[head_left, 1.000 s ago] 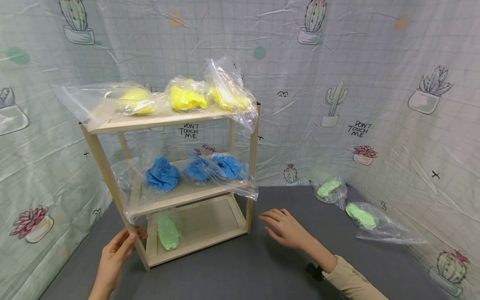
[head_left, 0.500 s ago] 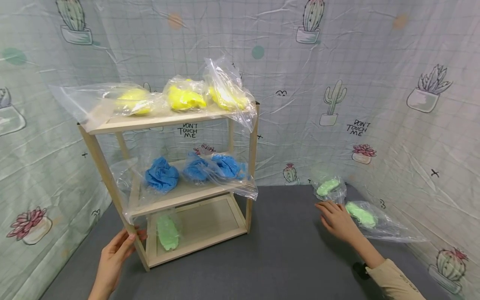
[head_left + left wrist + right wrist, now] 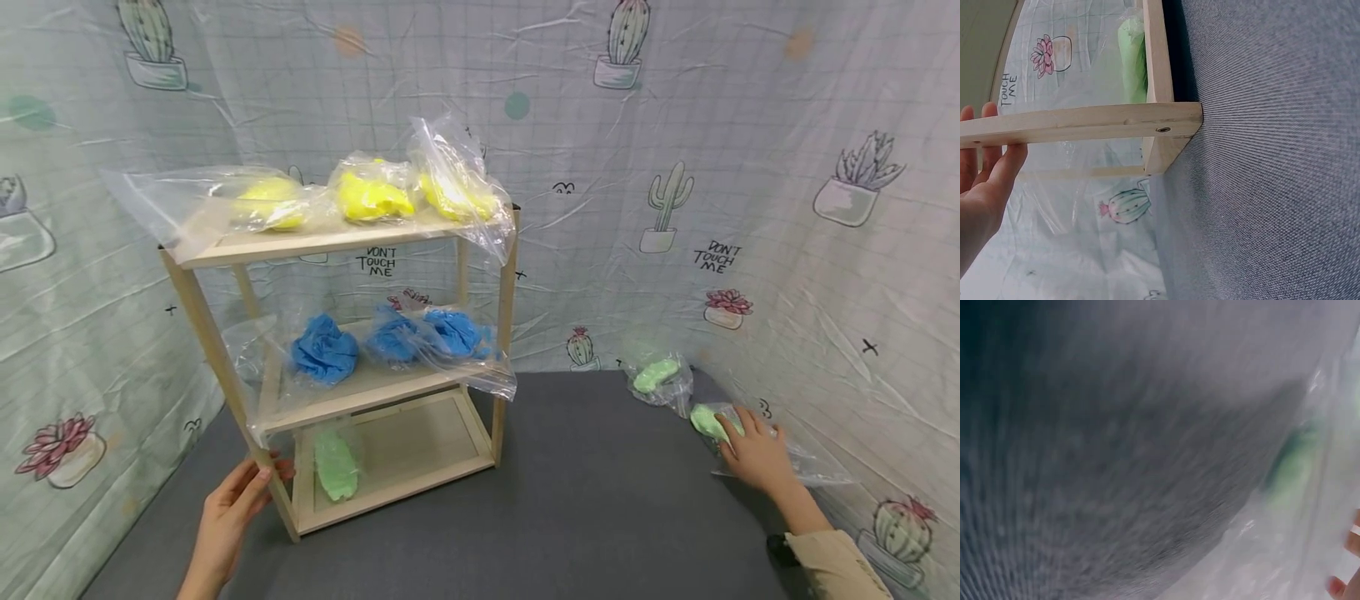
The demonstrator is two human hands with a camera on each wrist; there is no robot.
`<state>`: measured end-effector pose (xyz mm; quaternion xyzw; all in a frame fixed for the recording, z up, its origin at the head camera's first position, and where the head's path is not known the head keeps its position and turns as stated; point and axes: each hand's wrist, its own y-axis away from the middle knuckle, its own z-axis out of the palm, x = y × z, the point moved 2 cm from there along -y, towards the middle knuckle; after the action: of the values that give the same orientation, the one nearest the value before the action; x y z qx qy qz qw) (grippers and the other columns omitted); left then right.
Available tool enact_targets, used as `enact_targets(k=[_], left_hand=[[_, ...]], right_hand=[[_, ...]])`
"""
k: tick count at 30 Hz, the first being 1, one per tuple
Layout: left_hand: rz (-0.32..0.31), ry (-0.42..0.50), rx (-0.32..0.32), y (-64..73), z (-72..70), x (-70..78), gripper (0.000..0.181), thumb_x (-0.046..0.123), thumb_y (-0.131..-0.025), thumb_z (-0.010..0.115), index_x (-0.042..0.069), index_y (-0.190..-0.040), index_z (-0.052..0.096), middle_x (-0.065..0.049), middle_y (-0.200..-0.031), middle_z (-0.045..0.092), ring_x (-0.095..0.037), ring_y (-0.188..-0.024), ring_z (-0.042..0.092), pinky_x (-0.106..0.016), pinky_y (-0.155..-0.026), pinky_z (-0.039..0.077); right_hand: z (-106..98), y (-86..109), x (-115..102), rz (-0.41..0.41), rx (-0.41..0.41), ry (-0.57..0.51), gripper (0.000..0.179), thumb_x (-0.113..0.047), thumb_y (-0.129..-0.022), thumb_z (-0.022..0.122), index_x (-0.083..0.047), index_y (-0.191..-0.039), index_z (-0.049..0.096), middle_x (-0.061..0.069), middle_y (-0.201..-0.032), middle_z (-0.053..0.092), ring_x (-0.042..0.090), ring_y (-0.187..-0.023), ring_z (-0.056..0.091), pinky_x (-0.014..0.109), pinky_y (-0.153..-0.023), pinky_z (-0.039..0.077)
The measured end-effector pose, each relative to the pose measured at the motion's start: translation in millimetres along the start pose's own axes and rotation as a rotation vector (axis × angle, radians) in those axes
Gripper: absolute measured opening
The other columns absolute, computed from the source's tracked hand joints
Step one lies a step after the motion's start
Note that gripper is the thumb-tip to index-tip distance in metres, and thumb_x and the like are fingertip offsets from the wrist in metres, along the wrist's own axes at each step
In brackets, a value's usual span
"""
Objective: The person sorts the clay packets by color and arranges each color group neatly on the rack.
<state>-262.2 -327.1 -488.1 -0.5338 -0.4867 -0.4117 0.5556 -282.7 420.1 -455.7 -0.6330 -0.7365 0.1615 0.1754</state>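
Observation:
My left hand (image 3: 228,517) grips the front left post of a wooden shelf rack (image 3: 360,408); in the left wrist view, thumb and fingers lie on both sides of the post (image 3: 1085,124). At the right, my right hand (image 3: 759,458) is over a clear plastic bag with a light green lump (image 3: 705,422), fingers spread and partly covering it. The right wrist view, blurred, has the fingertips (image 3: 1336,586) at its edge beside the bag (image 3: 1291,472). One more bagged green lump (image 3: 656,377) lies just behind. Another bagged green lump (image 3: 335,467) stands on the bottom shelf.
Bagged yellow lumps (image 3: 372,197) lie on the top shelf, bagged blue ones (image 3: 325,348) on the middle shelf. Some bag ends hang over the shelf edges. A cactus-print sheet (image 3: 585,167) encloses the dark grey tabletop (image 3: 570,500) behind and at the sides.
My right hand has swept rightward from beside the rack, past the rear green bag, to the front green bag. My left hand stays on the post.

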Motion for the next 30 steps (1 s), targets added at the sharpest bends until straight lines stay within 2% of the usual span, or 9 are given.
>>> enact_targets(k=[4, 7, 13, 21, 30], left_hand=[[-0.014, -0.026, 0.007, -0.6, 0.8, -0.2, 0.047, 0.032, -0.094, 0.044, 0.01, -0.135, 0.038, 0.003, -0.115, 0.062, -0.006, -0.1, 0.061, -0.015, -0.077, 0.047], [-0.016, -0.029, 0.006, 0.0, 2.2, 1.3, 0.047, 0.032, -0.094, 0.044, 0.01, -0.134, 0.038, 0.003, -0.115, 0.062, -0.006, -0.1, 0.06, -0.015, -0.077, 0.047], [-0.023, -0.031, 0.0, 0.1, 1.3, 0.3, 0.048, 0.033, -0.094, 0.043, 0.01, -0.135, 0.037, 0.005, -0.115, 0.062, -0.005, -0.1, 0.061, -0.014, -0.077, 0.046], [-0.023, -0.033, 0.006, 0.5, 1.1, -1.1, 0.048, 0.033, -0.094, 0.044, 0.011, -0.135, 0.037, 0.005, -0.115, 0.062, -0.006, -0.1, 0.061, -0.014, -0.077, 0.047], [-0.024, -0.023, 0.009, 0.9, 0.8, -0.8, 0.047, 0.031, -0.094, 0.044, 0.01, -0.135, 0.037, 0.006, -0.114, 0.062, -0.005, -0.099, 0.061, -0.014, -0.077, 0.047]], right_hand=[[5, 1.2, 15, 0.064, -0.119, -0.019, 0.038, -0.025, -0.091, 0.048, -0.005, -0.122, 0.042, 0.029, -0.128, 0.03, 0.047, -0.113, 0.029, 0.067, -0.08, 0.021], [6, 0.0, 22, 0.086, -0.192, -0.02, 0.044, -0.035, -0.093, 0.043, -0.006, -0.126, 0.038, 0.03, -0.13, 0.025, 0.049, -0.114, 0.027, 0.07, -0.08, 0.021], [5, -3.2, 29, 0.095, -0.258, -0.038, 0.056, -0.046, -0.089, 0.045, -0.009, -0.13, 0.035, 0.032, -0.131, 0.022, 0.05, -0.113, 0.028, 0.072, -0.08, 0.021], [11, -1.9, 37, 0.092, -0.33, -0.061, 0.065, -0.051, -0.088, 0.044, -0.013, -0.137, 0.026, 0.035, -0.132, 0.019, 0.055, -0.113, 0.026, 0.075, -0.083, 0.016], [18, -3.4, 41, 0.099, -0.364, -0.008, 0.066, -0.054, -0.086, 0.043, -0.01, -0.134, 0.031, 0.034, -0.123, 0.033, 0.053, -0.11, 0.033, 0.075, -0.081, 0.019]])
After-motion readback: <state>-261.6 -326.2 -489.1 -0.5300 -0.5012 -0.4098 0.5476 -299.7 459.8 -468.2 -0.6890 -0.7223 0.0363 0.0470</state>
